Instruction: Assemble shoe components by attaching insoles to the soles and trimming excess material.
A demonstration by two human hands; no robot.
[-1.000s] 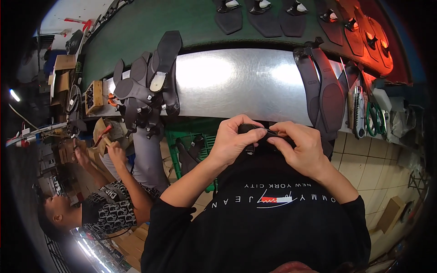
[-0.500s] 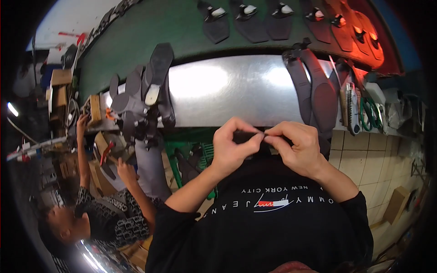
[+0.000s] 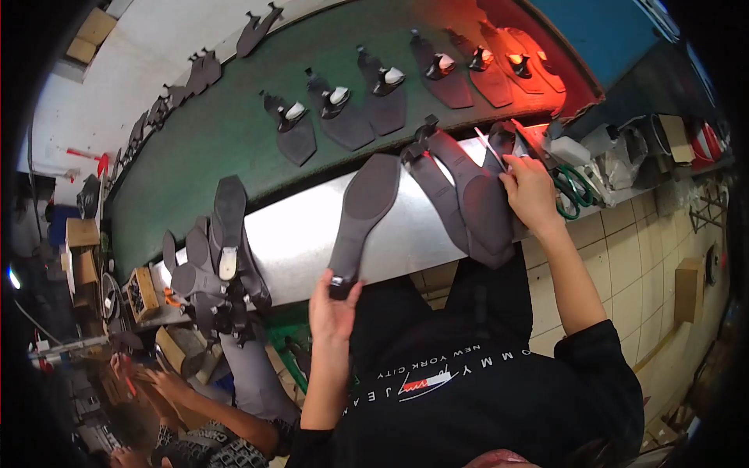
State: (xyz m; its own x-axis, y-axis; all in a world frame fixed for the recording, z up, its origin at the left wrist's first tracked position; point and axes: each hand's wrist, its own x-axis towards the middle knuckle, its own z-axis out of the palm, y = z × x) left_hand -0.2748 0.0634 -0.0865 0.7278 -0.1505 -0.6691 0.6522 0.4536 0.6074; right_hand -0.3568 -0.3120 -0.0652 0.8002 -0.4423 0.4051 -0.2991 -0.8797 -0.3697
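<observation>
My left hand [image 3: 332, 308] grips the narrow heel end of a dark grey shoe sole [image 3: 370, 195], with a small shiny patch beside the fingers. The sole lies tilted over the metal tabletop [image 3: 296, 249], its broad toe end pointing away from me. At the right, the fingers of my right hand [image 3: 537, 195] are pinched together at the lower end of a thin white stick [image 3: 487, 142]. More dark soles [image 3: 476, 187] lie side by side just left of that hand. What lies under the right palm is hidden.
Green-handled scissors [image 3: 573, 191] lie right of my right hand. Beyond the metal strip, a green surface [image 3: 226, 132] carries a row of sandals [image 3: 382, 82], reddish-lit at the right. Soles are piled at left [image 3: 207, 281]. A co-worker's arms [image 3: 222, 417] are at lower left.
My hands, together before my chest earlier, have parted. The left now holds a sole over the metal top; the right has reached out to the white stick. The view has turned and shifted.
</observation>
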